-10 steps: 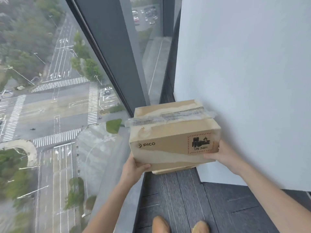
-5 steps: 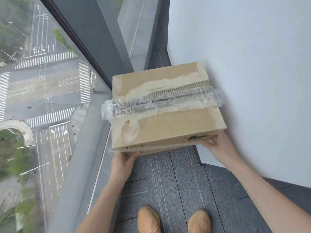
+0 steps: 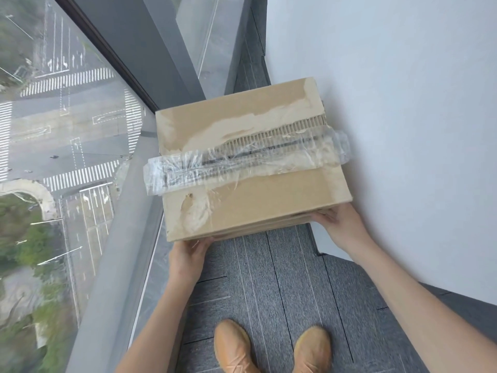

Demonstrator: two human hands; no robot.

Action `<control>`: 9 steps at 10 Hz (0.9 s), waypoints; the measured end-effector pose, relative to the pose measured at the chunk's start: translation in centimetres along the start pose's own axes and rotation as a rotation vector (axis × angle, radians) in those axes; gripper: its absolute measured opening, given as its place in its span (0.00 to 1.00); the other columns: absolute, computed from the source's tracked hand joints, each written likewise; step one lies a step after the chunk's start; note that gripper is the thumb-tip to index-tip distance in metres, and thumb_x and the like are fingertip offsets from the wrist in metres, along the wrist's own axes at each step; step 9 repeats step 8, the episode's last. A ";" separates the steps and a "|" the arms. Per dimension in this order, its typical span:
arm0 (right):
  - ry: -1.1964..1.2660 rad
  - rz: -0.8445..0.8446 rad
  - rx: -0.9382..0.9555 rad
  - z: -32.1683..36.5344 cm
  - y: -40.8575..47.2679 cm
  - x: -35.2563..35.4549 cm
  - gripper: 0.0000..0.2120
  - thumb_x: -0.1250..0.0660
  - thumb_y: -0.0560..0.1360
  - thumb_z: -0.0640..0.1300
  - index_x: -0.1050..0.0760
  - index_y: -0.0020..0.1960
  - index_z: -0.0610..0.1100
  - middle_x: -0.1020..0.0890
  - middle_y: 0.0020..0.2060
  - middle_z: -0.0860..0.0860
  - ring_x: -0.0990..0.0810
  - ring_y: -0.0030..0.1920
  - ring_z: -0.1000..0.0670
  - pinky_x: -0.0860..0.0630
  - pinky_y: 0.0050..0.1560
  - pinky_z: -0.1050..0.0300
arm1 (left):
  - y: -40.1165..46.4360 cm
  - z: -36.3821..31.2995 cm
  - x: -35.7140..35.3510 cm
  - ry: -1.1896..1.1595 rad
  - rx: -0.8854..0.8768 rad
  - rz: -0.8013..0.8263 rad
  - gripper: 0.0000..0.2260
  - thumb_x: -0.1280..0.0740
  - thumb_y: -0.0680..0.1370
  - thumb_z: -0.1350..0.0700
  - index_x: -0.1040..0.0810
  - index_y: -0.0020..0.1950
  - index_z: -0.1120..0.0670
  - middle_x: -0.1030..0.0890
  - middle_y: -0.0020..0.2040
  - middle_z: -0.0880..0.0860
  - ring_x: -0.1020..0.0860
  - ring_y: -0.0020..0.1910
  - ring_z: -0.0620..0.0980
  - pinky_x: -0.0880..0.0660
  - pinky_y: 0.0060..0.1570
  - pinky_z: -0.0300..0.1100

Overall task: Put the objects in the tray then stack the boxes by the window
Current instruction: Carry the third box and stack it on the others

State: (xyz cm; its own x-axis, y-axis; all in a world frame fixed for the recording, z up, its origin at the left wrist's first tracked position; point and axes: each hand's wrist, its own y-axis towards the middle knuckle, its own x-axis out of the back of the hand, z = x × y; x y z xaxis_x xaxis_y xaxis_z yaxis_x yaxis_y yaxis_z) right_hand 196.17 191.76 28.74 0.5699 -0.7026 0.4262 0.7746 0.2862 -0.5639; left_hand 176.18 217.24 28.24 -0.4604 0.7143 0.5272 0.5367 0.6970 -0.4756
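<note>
The brown cardboard box with torn clear tape (image 3: 250, 160) is sitting on another box's edge (image 3: 269, 226), between window (image 3: 67, 130) and white wall (image 3: 403, 103). The left hand (image 3: 188, 254) and right hand (image 3: 341, 224) are gripping its near corners; stacking seems nearly done.

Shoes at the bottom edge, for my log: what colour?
Tan leather shoes, clearest in the head view.

The box (image 3: 250, 168) is matt brown cardboard, its top skin torn to paler, rough paper and bare corrugated ribs. A crinkled strip of glossy clear tape (image 3: 242, 164) crosses it. The floor (image 3: 282, 286) is grey, coarse-woven carpet tile. The wall (image 3: 403, 103) looks smooth and matt white. The shoes (image 3: 271, 348) look like soft tan suede.
</note>
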 end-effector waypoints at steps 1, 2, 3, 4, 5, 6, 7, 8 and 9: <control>0.004 -0.003 0.000 0.4 -0.4 0.3 0.16 0.31 0.77 0.36 0.25 0.64 0.44 0.18 0.60 0.46 0.22 0.64 0.46 0.29 0.70 0.43 | -0.7 -0.5 -0.3 0.008 -0.001 0.014 0.16 0.29 0.76 0.61 0.22 0.63 0.59 0.18 0.59 0.51 0.23 0.59 0.46 0.30 0.56 0.38; 0.065 0.023 -0.045 0.7 -1.1 0.5 0.19 0.33 0.78 0.33 0.28 0.69 0.40 0.20 0.61 0.48 0.24 0.62 0.53 0.31 0.66 0.56 | -1.0 -0.8 -0.5 0.007 -0.002 0.020 0.16 0.30 0.77 0.63 0.23 0.64 0.60 0.19 0.58 0.51 0.24 0.57 0.45 0.32 0.55 0.35; 0.117 0.020 -0.050 0.4 -1.3 0.3 0.20 0.35 0.79 0.32 0.30 0.70 0.40 0.21 0.63 0.49 0.25 0.64 0.54 0.33 0.64 0.61 | -0.8 -0.5 -0.5 0.015 -0.006 0.024 0.15 0.30 0.77 0.62 0.23 0.64 0.61 0.19 0.56 0.51 0.23 0.57 0.47 0.32 0.54 0.37; 0.174 0.012 -0.058 0.3 -1.7 0.2 0.21 0.36 0.80 0.32 0.31 0.71 0.44 0.23 0.63 0.52 0.27 0.65 0.56 0.33 0.65 0.60 | -0.6 0.0 -0.2 0.028 0.004 0.024 0.14 0.30 0.77 0.60 0.22 0.63 0.60 0.17 0.56 0.53 0.22 0.59 0.51 0.31 0.55 0.39; 0.241 0.009 -0.071 0.0 -2.2 0.1 0.20 0.37 0.80 0.32 0.31 0.70 0.47 0.25 0.65 0.53 0.29 0.68 0.55 0.34 0.66 0.58 | -0.9 0.0 -0.4 0.054 0.013 0.029 0.15 0.30 0.77 0.59 0.22 0.64 0.60 0.17 0.58 0.54 0.22 0.60 0.52 0.31 0.54 0.39; 0.266 0.032 -0.073 0.5 -2.7 0.4 0.21 0.39 0.81 0.31 0.33 0.68 0.50 0.27 0.65 0.54 0.30 0.71 0.53 0.35 0.67 0.58 | -1.5 -0.7 -0.5 0.078 0.050 0.021 0.16 0.30 0.78 0.58 0.22 0.65 0.59 0.17 0.58 0.54 0.22 0.60 0.53 0.30 0.54 0.41; 0.236 0.072 -0.137 0.5 -3.0 0.7 0.24 0.36 0.80 0.36 0.35 0.72 0.51 0.29 0.71 0.52 0.33 0.74 0.50 0.36 0.67 0.56 | -2.4 -1.6 0.0 0.059 0.098 0.023 0.17 0.30 0.78 0.58 0.26 0.66 0.57 0.19 0.61 0.53 0.23 0.63 0.54 0.28 0.57 0.44; 0.081 0.061 -0.164 1.2 -4.7 1.1 0.30 0.35 0.80 0.41 0.42 0.78 0.51 0.35 0.77 0.48 0.34 0.75 0.46 0.34 0.71 0.50 | -3.6 -2.5 0.6 0.112 0.171 0.133 0.29 0.30 0.77 0.55 0.38 0.75 0.53 0.26 0.70 0.54 0.29 0.70 0.54 0.31 0.65 0.46; 0.081 0.061 -0.164 1.2 -4.7 1.1 0.30 0.35 0.80 0.41 0.42 0.78 0.51 0.35 0.77 0.48 0.34 0.75 0.46 0.34 0.71 0.50 | -3.6 -2.5 0.6 0.112 0.171 0.133 0.29 0.30 0.77 0.55 0.38 0.75 0.53 0.26 0.70 0.54 0.29 0.70 0.54 0.31 0.65 0.46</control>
